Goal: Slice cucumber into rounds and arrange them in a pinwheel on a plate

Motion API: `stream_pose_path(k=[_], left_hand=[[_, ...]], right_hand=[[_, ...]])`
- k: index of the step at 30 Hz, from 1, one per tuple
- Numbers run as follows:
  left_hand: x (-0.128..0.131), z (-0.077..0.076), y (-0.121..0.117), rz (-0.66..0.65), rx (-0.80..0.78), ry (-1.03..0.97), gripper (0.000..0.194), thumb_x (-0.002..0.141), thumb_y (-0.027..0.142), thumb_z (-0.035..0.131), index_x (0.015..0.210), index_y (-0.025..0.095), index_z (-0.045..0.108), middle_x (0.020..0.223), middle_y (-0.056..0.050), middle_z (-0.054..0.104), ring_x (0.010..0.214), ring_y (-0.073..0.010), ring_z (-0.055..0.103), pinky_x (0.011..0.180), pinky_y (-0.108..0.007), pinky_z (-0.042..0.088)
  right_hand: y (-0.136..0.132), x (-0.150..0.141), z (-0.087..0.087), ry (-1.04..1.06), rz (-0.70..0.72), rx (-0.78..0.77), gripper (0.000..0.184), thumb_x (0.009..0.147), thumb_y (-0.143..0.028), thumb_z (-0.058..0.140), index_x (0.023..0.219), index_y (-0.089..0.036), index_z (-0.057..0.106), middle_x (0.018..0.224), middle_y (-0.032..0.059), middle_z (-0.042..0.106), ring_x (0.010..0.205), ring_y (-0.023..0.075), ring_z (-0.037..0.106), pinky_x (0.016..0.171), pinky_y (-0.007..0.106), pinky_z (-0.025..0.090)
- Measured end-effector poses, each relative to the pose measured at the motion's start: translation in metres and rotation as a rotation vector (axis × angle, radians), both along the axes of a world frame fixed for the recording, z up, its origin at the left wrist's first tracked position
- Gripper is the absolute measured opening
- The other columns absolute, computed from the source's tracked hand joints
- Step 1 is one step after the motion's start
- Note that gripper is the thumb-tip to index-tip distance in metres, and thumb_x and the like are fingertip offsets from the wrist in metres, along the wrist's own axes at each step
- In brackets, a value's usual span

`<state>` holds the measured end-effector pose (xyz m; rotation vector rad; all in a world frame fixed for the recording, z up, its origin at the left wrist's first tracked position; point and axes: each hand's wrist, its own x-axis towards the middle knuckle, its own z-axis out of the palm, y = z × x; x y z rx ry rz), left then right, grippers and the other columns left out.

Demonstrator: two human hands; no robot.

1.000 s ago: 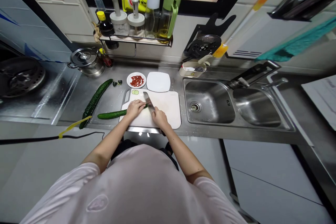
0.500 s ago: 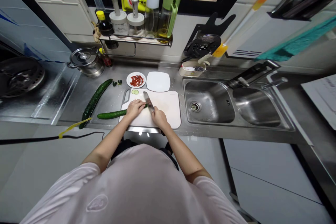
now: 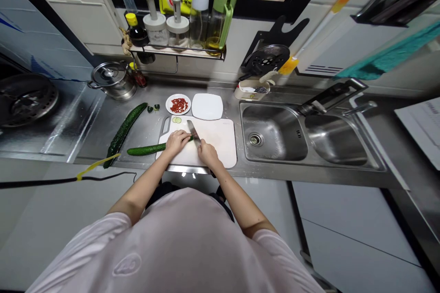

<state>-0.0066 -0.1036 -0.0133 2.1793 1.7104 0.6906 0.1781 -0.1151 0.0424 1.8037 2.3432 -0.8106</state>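
Pinning a cucumber (image 3: pixel 146 149) close to a knife (image 3: pixel 193 132)

In the head view, the left hand (image 3: pixel 178 142) lies over the right part of the cucumber, fingers bunched and pressing it onto the board (image 3: pixel 220 139); where the thumb sits cannot be told. The cucumber's other end juts past the board's left edge, over the counter (image 3: pixel 154 89). The right hand (image 3: pixel 208 152) is closed around the knife's handle, and the blade stands just right of the left fingertips, tip pointing away from the person. Whether the edge touches the cucumber cannot be told.

The nearest risk looks like a nicked finger: with the tips so close to the steel, one straightened finger or a drifting edge would do it. The cucumber is round and could roll under pressure, sending a cut crooked, and a knock to the jutting end could swing it. Two slices (image 3: pixel 176 120) lie at the board's far left corner; a careless sweep of the blade could push them toward the plate (image 3: pixel 168 109) of red bits (image 3: pixel 179 105) just beyond
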Motion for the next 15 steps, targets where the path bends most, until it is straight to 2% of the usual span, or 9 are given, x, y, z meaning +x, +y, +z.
stream_pose_path(k=[15], left_hand=[[-0.001, 0.000, 0.005, -0.019, -0.026, -0.054, 0.027, 0.092, 0.034, 0.050, 0.105, 0.025, 0.071, 0.099, -0.005, 0.067, 0.095, -0.0194, 0.059, 0.087, -0.033, 0.045]], right_hand=[[-0.019, 0.017, 0.009, -0.011, 0.026, -0.119, 0.022, 0.092, -0.017, 0.038, 0.109, -0.013, 0.052, 0.101, 0.0159, 0.067, 0.094, 0.0254, 0.064, 0.074, 0.030, 0.043]])
